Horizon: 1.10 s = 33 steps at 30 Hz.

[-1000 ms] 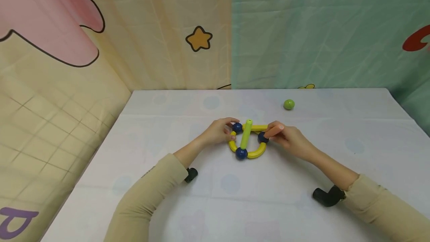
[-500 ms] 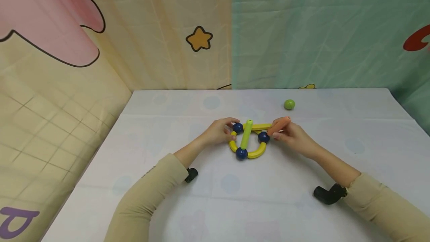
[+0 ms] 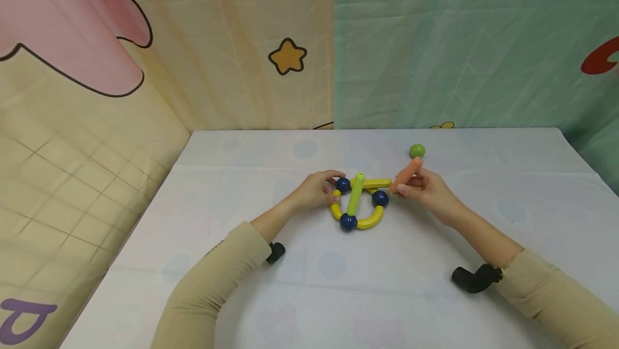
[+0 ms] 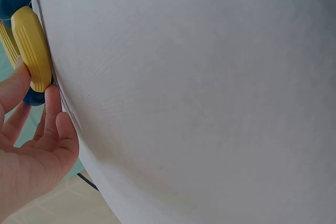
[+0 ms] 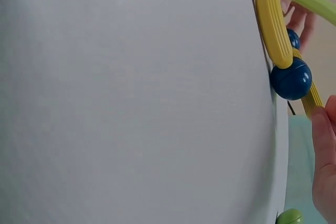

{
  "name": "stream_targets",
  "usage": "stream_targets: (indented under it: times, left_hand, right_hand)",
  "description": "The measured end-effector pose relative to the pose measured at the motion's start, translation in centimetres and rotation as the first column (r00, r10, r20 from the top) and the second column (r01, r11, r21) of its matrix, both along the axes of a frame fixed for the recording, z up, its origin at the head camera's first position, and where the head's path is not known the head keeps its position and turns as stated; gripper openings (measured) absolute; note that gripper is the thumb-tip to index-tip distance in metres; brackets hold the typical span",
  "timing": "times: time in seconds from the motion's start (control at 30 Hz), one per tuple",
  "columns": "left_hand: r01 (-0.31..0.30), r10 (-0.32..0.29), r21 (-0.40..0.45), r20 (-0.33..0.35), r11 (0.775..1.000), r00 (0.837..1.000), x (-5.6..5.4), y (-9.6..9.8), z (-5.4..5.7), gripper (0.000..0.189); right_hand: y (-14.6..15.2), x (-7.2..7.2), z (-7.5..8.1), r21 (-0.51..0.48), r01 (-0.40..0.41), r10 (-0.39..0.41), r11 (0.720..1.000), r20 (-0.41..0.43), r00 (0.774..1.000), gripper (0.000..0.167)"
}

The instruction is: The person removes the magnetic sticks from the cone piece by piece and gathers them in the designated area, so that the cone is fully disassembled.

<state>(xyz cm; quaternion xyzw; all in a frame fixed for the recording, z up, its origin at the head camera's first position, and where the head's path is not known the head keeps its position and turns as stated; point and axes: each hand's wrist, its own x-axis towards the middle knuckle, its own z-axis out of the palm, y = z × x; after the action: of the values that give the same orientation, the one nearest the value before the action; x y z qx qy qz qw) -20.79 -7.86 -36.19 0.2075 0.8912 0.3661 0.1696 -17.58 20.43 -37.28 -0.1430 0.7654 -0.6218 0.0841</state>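
Observation:
Three dark blue balls joined by yellow rods form a ring on the table; the front ball (image 3: 348,222) meets a curved yellow rod (image 3: 370,219) running to the right ball (image 3: 380,198). From the front ball a light green rod (image 3: 355,194) rises. My left hand (image 3: 311,190) pinches the ring's left side, its thumb on the left curved yellow rod (image 4: 32,48) and fingers by the left ball (image 3: 343,185). A straight yellow rod (image 3: 379,183) extends right from that ball. My right hand (image 3: 430,193) holds an orange rod (image 3: 406,175) slantwise beside the straight rod's right end.
A green ball (image 3: 417,150) lies toward the back right of the white table (image 3: 309,295). Fabric with cartoon prints hangs behind and left of it. Black wrist devices (image 3: 476,279) sit below both hands.
My right hand has drawn back slightly to the right, away from the right blue ball, and the orange rod has tilted to point up and right. My left hand stays in place.

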Motion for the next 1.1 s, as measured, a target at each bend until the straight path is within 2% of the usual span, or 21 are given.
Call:
stream_targets:
  times: [0.13,0.2,0.43,0.7,0.8,0.93,1.0,1.1]
  left_hand:
    - [0.000,0.000,-0.001,0.000,1.000,1.000,0.1,0.0,0.0,0.056]
    - [0.002,-0.002,0.000,-0.001,1.000,1.000,0.1,-0.1,0.0,0.056]
    - [0.005,-0.005,-0.004,-0.005,1.000,1.000,0.1,-0.2,-0.1,0.056]
    - [0.021,-0.021,0.002,-0.021,1.000,1.000,0.0,-0.2,-0.3,0.056]
    - [0.021,-0.021,0.006,-0.023,1.000,1.000,-0.1,-0.2,-0.3,0.056]
    - [0.019,-0.019,0.013,-0.025,1.000,1.000,-0.2,-0.3,-0.3,0.056]
    - [0.024,-0.023,0.014,-0.026,1.000,0.999,-0.2,-0.3,-0.3,0.055]
    - [0.035,-0.034,0.014,-0.026,0.999,0.999,-0.2,-0.3,-0.4,0.055]
  right_hand:
    - [0.6,-0.3,0.2,-0.047,0.047,-0.044,0.998,0.055,0.997,0.035]
    - [1.0,-0.5,0.3,-0.040,0.070,-0.068,0.997,0.059,0.996,0.037]
    - [2.9,-1.1,0.4,0.083,0.195,-0.196,0.977,0.000,0.981,0.046]
    - [5.4,-2.0,1.0,0.194,0.316,-0.325,0.928,0.010,0.946,0.056]
    - [6.2,-2.7,1.1,0.290,0.337,-0.354,0.896,0.008,0.935,0.060]
    - [6.9,-3.7,1.1,0.419,0.350,-0.386,0.838,0.002,0.923,0.061]
    - [7.2,-4.1,1.0,0.443,0.350,-0.397,0.825,0.013,0.918,0.060]
    - [7.5,-4.8,0.6,0.445,0.354,-0.414,0.822,0.041,0.909,0.059]
